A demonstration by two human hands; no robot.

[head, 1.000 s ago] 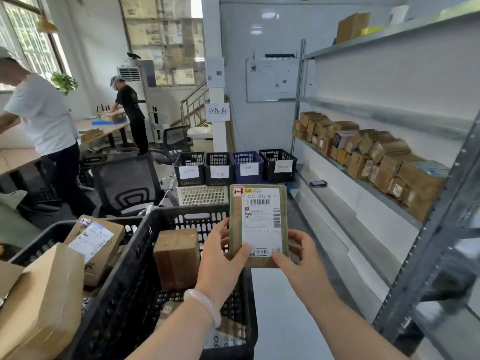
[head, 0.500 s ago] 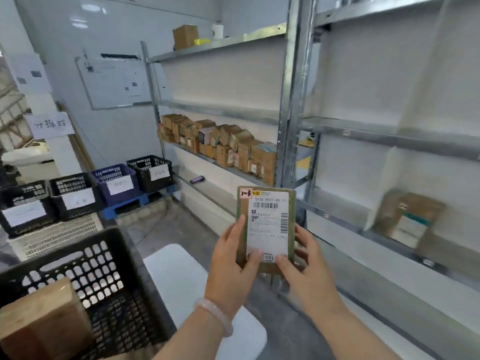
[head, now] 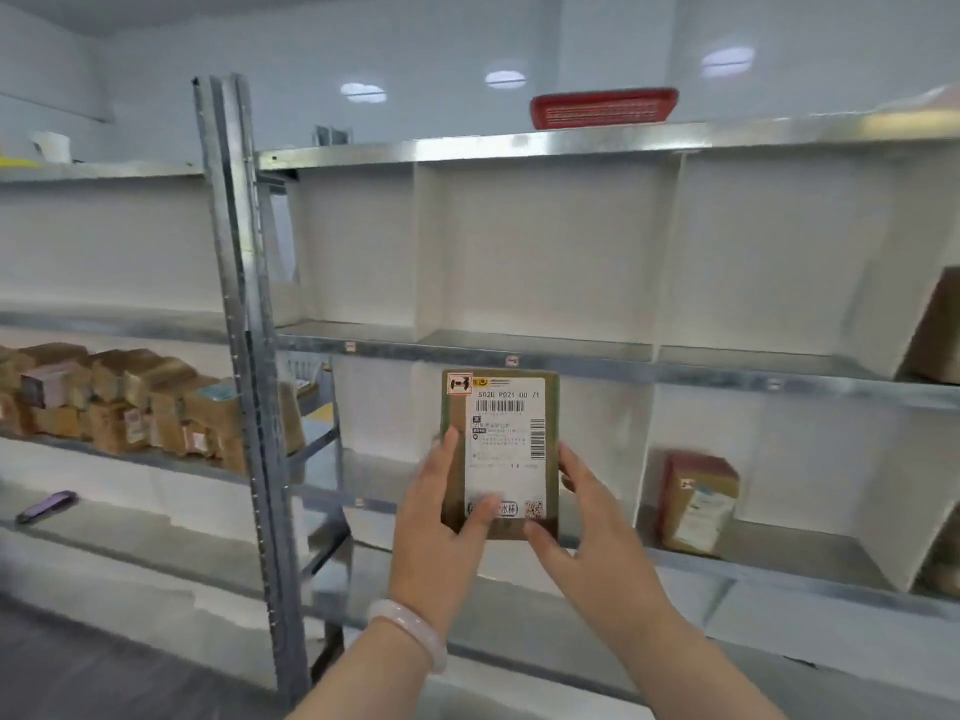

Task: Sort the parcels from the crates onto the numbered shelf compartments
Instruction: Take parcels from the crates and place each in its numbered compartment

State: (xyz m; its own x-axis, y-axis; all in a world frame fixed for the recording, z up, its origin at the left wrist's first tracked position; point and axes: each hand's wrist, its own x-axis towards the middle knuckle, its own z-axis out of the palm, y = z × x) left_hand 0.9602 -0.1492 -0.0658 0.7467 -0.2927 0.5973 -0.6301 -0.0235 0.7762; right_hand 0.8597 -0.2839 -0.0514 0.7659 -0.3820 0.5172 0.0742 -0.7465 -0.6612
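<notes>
The person has turned to the shelf (head: 571, 363) at 12 o'clock, left hand (head: 441, 517) and right hand (head: 587, 532) pinching the box (head: 511, 433), ready to place.

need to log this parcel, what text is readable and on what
"5020 P021-00 71": white label on the held parcel.
"1-3", seemingly: red-bordered sticker at its top corner.
"水杯": label's bottom box, start hidden by left hand.
Small print, shelf tags, shelved parcel labels: too blurred.

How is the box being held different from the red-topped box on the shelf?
The held parcel is gripped by the left hand and right hand; the red-topped parcel stands on the shelf. The held parcel's label nearly fills its face; the red-topped parcel's is smaller. Both are brown.
</notes>
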